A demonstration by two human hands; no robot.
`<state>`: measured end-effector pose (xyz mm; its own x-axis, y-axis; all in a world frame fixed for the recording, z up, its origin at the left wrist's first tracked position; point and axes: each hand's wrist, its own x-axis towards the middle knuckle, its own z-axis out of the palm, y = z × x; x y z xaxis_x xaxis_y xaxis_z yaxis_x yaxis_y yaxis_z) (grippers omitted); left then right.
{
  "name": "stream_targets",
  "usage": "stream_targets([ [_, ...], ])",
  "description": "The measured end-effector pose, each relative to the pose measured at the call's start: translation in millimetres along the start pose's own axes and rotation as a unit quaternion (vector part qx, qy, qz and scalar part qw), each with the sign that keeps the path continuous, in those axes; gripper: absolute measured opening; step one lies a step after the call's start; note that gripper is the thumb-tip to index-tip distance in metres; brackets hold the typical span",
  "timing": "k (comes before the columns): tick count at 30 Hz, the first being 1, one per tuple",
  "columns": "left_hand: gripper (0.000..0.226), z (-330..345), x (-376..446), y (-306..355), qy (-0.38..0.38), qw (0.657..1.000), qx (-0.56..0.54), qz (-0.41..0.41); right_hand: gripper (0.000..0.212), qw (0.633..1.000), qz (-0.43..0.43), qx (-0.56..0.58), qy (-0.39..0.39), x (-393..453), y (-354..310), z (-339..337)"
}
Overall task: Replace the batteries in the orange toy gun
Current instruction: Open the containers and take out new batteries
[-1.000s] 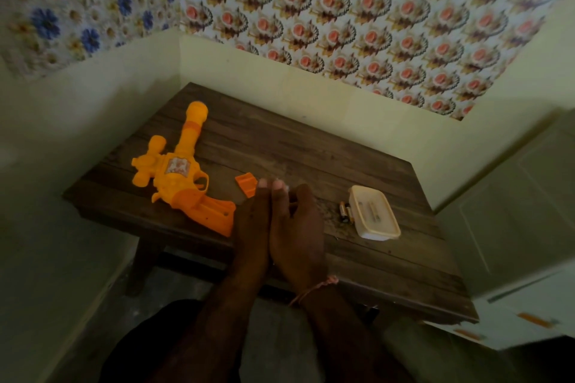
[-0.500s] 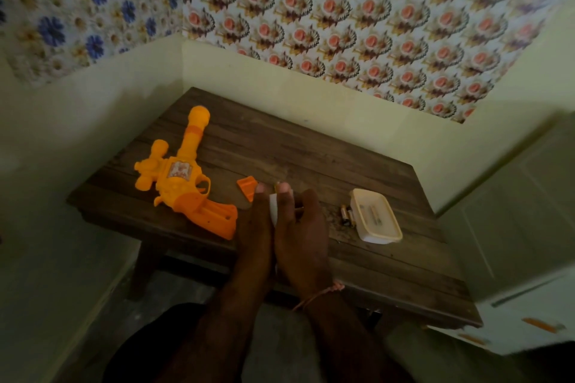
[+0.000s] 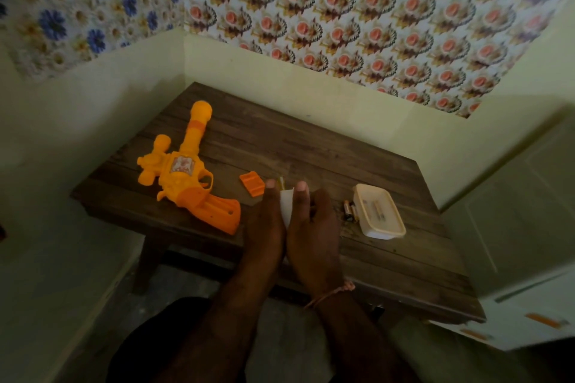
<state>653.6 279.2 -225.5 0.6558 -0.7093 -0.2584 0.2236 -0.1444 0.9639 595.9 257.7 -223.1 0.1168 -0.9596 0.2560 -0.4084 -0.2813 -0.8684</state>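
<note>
The orange toy gun point(image 3: 186, 177) lies on its side at the left of the wooden table point(image 3: 311, 152), its grip end open toward me. Just right of it lies its small orange battery cover point(image 3: 252, 184). At the front middle my left hand point(image 3: 264, 227) and my right hand point(image 3: 314, 227) are pressed side by side, and both hold a white packet point(image 3: 286, 205) between them. A yellow-green tip point(image 3: 281, 182) pokes out above the packet. Two loose batteries point(image 3: 350, 211) lie beside a white plastic box point(image 3: 380, 227), in which more batteries show faintly.
The table stands in a corner, with walls close behind it and on its left. A pale cabinet point(image 3: 529, 227) stands against its right side. My dark-clothed lap point(image 3: 161, 345) is below the front edge.
My thumbs have drawn apart, so the white packet between my hands now shows more. The gun, the cover and the box have not moved.
</note>
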Motion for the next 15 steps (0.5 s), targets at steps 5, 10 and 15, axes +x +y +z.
stream_targets([
  [5,0.058,1.7,0.4,-5.3,-0.003,1.0,-0.027,0.011,0.042,1.0,0.001,0.003,0.027,-2.1,3.6,2.5],
  [10,0.05,0.8,1.9,-3.4,0.008,1.0,-0.028,0.011,0.032,1.0,-0.008,-0.008,-0.01,1.4,1.1,-1.8],
  [15,0.047,0.4,1.1,-1.1,0.007,0.999,-0.037,0.01,0.035,1.0,-0.018,-0.005,-0.016,2.2,3.0,-1.3],
])
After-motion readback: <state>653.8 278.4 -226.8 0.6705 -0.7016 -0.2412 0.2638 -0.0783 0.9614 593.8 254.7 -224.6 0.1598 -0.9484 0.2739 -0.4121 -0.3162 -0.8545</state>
